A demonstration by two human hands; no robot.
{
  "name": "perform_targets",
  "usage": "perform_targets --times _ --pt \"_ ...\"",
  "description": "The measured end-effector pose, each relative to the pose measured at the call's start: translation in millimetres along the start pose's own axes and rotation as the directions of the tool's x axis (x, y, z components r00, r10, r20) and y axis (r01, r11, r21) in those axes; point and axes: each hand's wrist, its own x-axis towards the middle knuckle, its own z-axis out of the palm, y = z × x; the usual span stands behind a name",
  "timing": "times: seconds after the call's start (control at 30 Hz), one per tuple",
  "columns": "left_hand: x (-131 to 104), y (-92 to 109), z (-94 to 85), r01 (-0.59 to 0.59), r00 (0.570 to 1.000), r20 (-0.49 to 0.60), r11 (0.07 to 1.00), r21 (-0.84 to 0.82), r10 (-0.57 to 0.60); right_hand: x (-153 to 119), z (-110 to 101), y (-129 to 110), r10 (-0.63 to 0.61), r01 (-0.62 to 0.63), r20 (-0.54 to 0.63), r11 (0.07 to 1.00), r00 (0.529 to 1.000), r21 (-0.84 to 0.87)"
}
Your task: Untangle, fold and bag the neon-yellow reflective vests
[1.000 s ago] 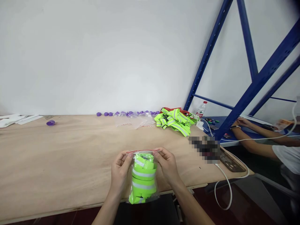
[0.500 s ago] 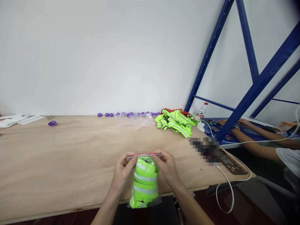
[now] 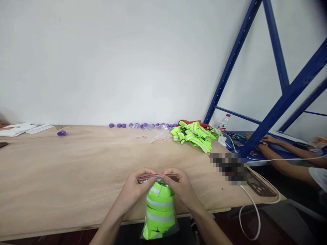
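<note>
A clear zip bag (image 3: 176,226) with a red line along its top hangs upright between my hands at the table's front edge. Inside it lies a folded neon-green reflective strap (image 3: 160,204) with silver bands. My left hand (image 3: 139,183) pinches the bag's top strip from the left, thumb across the front. From the right, my right hand (image 3: 180,185) pinches the same strip, its thumb close to the left thumb near the middle. The fingers behind the strip are partly hidden.
Green reflective straps (image 3: 194,134) lie heaped at the back right, beside clear bags (image 3: 155,132) and a row of purple rolls (image 3: 124,125). A phone case (image 3: 262,183) and white cable (image 3: 251,204) lie right. Beyond the blue rack (image 3: 235,58), another person's arms (image 3: 283,163) rest.
Both thumbs have slid inward along the bag's top strip and are now close together. The bag sits slightly lower in view, and the whole scene has shifted a little right.
</note>
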Motion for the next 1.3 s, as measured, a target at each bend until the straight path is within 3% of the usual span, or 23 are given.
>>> perform_targets --times 0.1,0.17,0.27,0.33,0.4,0.43,0.5,0.57,0.7,0.83,0.9,1.07,1.17,1.3 --pt "4 23 -23.0 0.011 0.986 0.163 0.992 0.122 -0.031 0 5 -3 -0.021 0.021 0.009 1.0 1.0 -0.02" --pt "9 41 -48.5 0.023 0.985 0.163 0.982 0.188 -0.054 1 4 -4 -0.04 0.04 -0.025 0.999 0.999 -0.013" --pt "15 59 -94.4 -0.008 0.996 -0.083 0.943 0.332 0.037 5 -6 -1 -0.049 0.047 -0.111 0.999 0.993 -0.015" --pt "16 59 -122.3 -0.063 0.939 -0.271 0.88 0.471 0.212 6 -15 4 -0.04 0.035 -0.15 0.999 0.988 -0.032" --pt "12 46 -143.7 -0.11 0.898 -0.264 0.76 0.641 0.353 7 -23 12 -0.022 0.014 -0.17 0.999 0.985 -0.05" --pt "9 36 -151.7 -0.129 0.908 -0.187 0.678 0.724 0.374 6 -27 16 -0.012 0.002 -0.172 0.998 0.985 -0.059" --pt "2 11 -163.1 -0.161 0.953 0.004 0.496 0.853 0.303 4 -33 23 0.012 -0.025 -0.159 0.996 0.987 -0.08" --pt "-4 -13 -169.1 -0.171 0.974 0.104 0.354 0.919 0.202 2 -38 29 0.036 -0.051 -0.127 0.992 0.991 -0.116" --pt "0 -45 -174.2 -0.173 0.978 0.15 0.162 0.971 0.141 -1 -52 32 0.061 -0.082 -0.095 0.968 0.994 -0.239" --pt "31 -55 -192.8 -0.183 0.976 0.18 0.012 0.983 0.126 -3 -69 30 0.067 -0.105 -0.122 0.938 0.99 -0.332" --pt "55 -56 -211.4 -0.171 0.979 0.171 -0.011 0.985 0.114 -4 -79 30 0.058 -0.11 -0.15 0.924 0.987 -0.367" --pt "112 -58 -264.2 -0.157 0.982 0.151 0.053 0.986 0.116 12 -118 30 -0.05 -0.079 -0.222 0.84 0.974 -0.536" --pt "138 -66 -285.6 -0.138 0.984 0.126 0.096 0.986 0.124 49 -155 19 -0.194 -0.049 -0.246 0.683 0.95 -0.729" --pt "163 -79 -296.0 -0.09 0.991 0.08 0.093 0.992 0.108 128 -203 -6 -0.279 -0.111 -0.298 0.533 0.913 -0.839"
